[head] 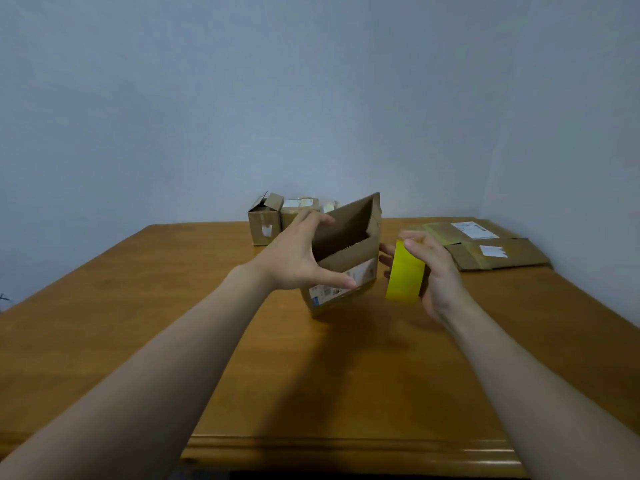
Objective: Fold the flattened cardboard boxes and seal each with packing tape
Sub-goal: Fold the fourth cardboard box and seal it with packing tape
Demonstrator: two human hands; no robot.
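Dim, soft room light; faint arm shadows on the table point(104, 323); wide-angle bending at edges

At centre frame, the open tan-brown cardboard box point(349, 261) is darker brown inside; its white printed label point(363, 273) has small dark marks and a blue patch. Right of it, the bright yellow roll of packing tape point(405, 271) is plain. The honey-brown wooden table point(138, 323) shows faint grain. At mid-right, flattened brown cardboard sheets point(519, 254) bear white labels and olive-yellow tape strips. The small brown cardboard boxes point(263, 223) behind carry white patches. The plain wall point(207, 98) is pale blue-grey.
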